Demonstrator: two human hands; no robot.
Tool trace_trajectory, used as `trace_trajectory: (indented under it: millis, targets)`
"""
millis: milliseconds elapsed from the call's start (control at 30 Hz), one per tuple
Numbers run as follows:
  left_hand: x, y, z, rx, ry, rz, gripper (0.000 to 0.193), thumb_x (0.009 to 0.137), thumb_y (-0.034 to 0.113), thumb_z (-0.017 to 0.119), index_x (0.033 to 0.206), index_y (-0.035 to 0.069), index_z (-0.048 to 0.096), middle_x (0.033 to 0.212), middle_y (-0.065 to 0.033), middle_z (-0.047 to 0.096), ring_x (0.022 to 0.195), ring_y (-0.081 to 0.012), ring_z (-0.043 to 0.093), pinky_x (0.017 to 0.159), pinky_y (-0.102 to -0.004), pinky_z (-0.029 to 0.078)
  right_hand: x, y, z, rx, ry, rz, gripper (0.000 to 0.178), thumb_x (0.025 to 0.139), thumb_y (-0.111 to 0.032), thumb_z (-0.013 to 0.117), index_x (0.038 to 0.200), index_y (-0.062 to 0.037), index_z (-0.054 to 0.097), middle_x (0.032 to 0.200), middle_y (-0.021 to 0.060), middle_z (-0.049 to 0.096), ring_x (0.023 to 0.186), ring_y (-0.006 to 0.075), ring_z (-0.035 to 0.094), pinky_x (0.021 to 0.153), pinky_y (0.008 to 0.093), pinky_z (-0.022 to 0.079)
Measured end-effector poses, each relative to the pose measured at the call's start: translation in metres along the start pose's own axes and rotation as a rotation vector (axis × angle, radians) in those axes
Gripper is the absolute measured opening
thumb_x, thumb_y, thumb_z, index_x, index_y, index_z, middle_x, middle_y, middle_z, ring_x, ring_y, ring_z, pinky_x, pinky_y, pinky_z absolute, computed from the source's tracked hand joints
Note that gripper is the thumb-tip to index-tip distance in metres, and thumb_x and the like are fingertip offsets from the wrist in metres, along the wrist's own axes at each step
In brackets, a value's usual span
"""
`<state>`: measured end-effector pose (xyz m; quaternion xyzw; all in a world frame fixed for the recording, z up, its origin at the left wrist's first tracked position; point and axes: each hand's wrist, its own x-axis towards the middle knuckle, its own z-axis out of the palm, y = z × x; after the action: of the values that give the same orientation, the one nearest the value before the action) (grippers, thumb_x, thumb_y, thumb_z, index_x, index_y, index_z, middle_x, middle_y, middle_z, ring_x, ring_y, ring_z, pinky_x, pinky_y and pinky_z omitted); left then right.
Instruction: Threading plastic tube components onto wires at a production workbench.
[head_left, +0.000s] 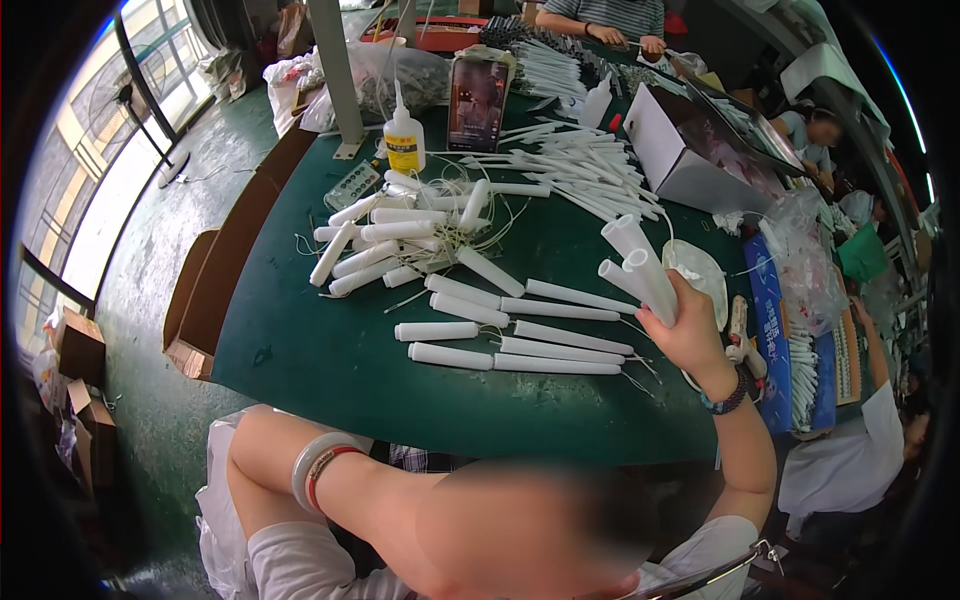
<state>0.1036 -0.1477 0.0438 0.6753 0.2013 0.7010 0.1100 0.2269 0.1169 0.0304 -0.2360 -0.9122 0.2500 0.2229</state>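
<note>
Currently | right hand point(690, 330): closed round a bunch of white tubes point(655, 288), over the right part of the worktop point(320, 390) | left hand: blurred, cannot tell | laid-out tubes point(555, 365): left of the bunch | bottle point(405, 148): beside phone point(477, 105)

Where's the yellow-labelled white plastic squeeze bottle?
Head view, upper left of centre: the bottle stands on the green table, left of the upright black phone, behind the piled white tubes.

Assembly workshop here, white tubes point(398, 230) heaped on this green counter point(300, 350), squeeze bottle point(405, 150) alongside, co-workers point(620, 12) busy beyond!
</note>
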Motion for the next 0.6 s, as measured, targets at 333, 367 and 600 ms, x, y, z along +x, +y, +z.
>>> trace_trajectory:
  millis: [333, 367, 600]
  targets:
    - [0.048, -0.044, -0.136, 0.948, -0.327, -0.28, 0.019, 0.066, 0.001, 0.056, 0.081, 0.001, 0.067, 0.087, -0.0119, 0.065, 0.075, -0.0269, 0.059, 0.068, -0.0384, 0.049, 0.03, -0.02, 0.033, 0.45, -0.003, 0.1, 0.027, 0.077, -0.008, 0.07, 0.098, -0.0001, 0.055, 0.079, 0.0057, 0.063, 0.072, 0.0126, 0.061, 0.066, 0.0268, 0.048]
    - [0.043, -0.066, -0.154, 1.1, -0.307, -0.452, 0.022, 0.069, 0.001, 0.055, 0.086, 0.001, 0.068, 0.087, -0.0136, 0.064, 0.085, -0.03, 0.058, 0.079, -0.0375, 0.048, 0.032, -0.027, 0.04, 0.475, 0.005, 0.091, 0.026, 0.077, -0.009, 0.07, 0.097, -0.0001, 0.055, 0.079, 0.0059, 0.063, 0.073, 0.0128, 0.061, 0.066, 0.0266, 0.048]
    - [0.026, -0.109, -0.185, 1.191, -0.386, -0.641, 0.025, 0.069, 0.003, 0.061, 0.092, 0.004, 0.07, 0.097, -0.0107, 0.062, 0.096, -0.0269, 0.055, 0.09, -0.0367, 0.043, 0.026, -0.016, 0.066, 0.653, 0.11, 0.061, 0.022, 0.081, -0.011, 0.067, 0.097, 0.0002, 0.056, 0.082, 0.007, 0.064, 0.076, 0.0132, 0.061, 0.07, 0.0278, 0.05]
